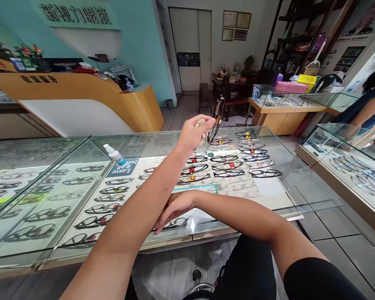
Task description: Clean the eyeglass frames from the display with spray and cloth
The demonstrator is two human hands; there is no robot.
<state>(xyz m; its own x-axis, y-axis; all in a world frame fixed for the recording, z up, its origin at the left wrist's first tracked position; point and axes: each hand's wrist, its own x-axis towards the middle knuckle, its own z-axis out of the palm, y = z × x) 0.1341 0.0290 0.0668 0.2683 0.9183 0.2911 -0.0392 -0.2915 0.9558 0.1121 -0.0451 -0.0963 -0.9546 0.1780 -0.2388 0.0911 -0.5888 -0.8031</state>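
My left hand (194, 132) is raised over the glass display counter (299, 196). Its fingers are pinched on a dark pair of glasses (217, 116), which hangs from the fingertips, with a small pale cloth (201, 123) tucked against it. My right hand (174, 208) reaches across under my left forearm and lies on the counter top near the front edge. Its fingers are stretched flat and hold nothing. They touch the glass just above a dark frame (176, 223); I cannot tell whether that frame lies on or under the glass.
A small white spray bottle (114, 154) lies on the counter to the left. Rows of frames (237, 160) fill the case below. Another glass case (346, 166) stands to the right, with a person (370, 102) behind it. An orange reception desk (81, 96) is at the back left.
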